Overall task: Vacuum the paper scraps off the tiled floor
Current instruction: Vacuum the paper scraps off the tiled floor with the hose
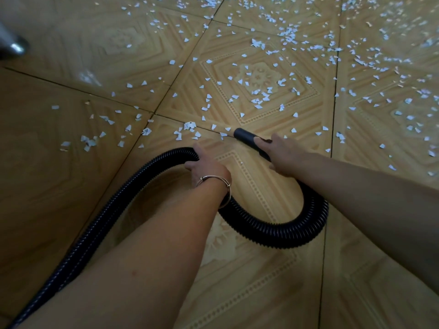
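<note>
Right hand (283, 155) wraps the smooth black plastic nozzle tube (245, 136), fingers curled close together round it. The tube mouth sits low at a grout line. Left hand (206, 166), thin silver bangle (217, 179) at the wrist, grips the black ribbed vacuum hose (273, 236), fingers curled over it, their tips hidden. Small white paper scraps (259, 96) litter the patterned tan tiled floor (71, 186), nearest ones just left of the mouth, thickest far right.

home interior | patterned tiled floor (259, 77) | metal furniture leg (14, 45) | vacuum hose (273, 231)
</note>
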### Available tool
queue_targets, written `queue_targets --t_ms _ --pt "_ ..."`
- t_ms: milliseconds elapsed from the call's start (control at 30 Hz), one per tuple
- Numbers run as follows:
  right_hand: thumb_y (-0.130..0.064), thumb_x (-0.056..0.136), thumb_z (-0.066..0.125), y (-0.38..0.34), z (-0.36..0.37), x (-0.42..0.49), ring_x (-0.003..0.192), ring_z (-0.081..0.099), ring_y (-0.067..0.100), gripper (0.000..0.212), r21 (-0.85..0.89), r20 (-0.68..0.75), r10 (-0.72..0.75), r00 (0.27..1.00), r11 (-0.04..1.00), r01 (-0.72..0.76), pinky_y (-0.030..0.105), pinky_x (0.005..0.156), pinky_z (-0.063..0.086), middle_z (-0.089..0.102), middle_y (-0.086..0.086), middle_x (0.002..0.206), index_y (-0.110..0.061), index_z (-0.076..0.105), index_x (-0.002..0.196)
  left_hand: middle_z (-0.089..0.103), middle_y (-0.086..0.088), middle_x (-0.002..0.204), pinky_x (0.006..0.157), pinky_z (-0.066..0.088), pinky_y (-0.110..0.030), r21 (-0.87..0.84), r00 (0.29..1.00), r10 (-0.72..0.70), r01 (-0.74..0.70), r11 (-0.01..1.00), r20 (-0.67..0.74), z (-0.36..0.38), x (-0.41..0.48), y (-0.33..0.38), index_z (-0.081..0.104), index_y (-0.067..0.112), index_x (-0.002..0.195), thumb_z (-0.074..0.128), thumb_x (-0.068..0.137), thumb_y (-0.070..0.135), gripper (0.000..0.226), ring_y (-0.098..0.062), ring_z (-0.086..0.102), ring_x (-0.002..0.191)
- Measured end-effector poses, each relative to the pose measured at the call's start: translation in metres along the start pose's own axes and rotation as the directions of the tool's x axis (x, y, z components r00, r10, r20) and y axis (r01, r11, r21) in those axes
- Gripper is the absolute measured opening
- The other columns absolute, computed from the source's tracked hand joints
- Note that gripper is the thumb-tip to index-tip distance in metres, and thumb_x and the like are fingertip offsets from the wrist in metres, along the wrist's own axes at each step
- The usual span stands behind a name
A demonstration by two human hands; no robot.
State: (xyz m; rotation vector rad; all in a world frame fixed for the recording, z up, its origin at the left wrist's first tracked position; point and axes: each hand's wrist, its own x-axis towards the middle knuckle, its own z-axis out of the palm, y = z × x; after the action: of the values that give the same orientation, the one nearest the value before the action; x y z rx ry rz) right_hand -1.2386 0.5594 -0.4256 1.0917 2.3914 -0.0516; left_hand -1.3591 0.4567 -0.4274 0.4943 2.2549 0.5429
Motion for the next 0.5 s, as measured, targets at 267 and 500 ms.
queue_targets --t_ms 267,500 --pt "-0.016 0.097 0.050 -0.023 -0.022 -0.005 0.112 0.050 0.033 0.068 -0.073 0.055 -0.024 0.998 0.997 0.028 0.038 0.089 0.045 0.038 0.016 0.132 -0.026 0.011 0.151 0.018 -0.026 0.140 0.093 0.043 -0.039 -0.043 1.000 0.004 -0.005 0.999 -0.005 -0.013 0.001 -0.010 -0.007 0.023 0.149 0.047 0.092 0.013 0.080 -0.034 0.053 0.109" --pt "-0.016 0.096 0.052 -0.014 -0.019 -0.035 0.106 0.053 0.028 0.067 -0.148 0.103 -0.019 0.994 0.988 0.034 0.035 0.084 0.048 0.042 0.014 0.126 -0.021 0.013 0.150 0.019 -0.026 0.140 0.093 0.043 -0.039 -0.017 1.000 -0.010 0.010 1.000 -0.005 -0.011 -0.003 -0.018 -0.007 0.022 0.149 0.048 0.092 0.013 0.080 -0.033 0.053 0.110"
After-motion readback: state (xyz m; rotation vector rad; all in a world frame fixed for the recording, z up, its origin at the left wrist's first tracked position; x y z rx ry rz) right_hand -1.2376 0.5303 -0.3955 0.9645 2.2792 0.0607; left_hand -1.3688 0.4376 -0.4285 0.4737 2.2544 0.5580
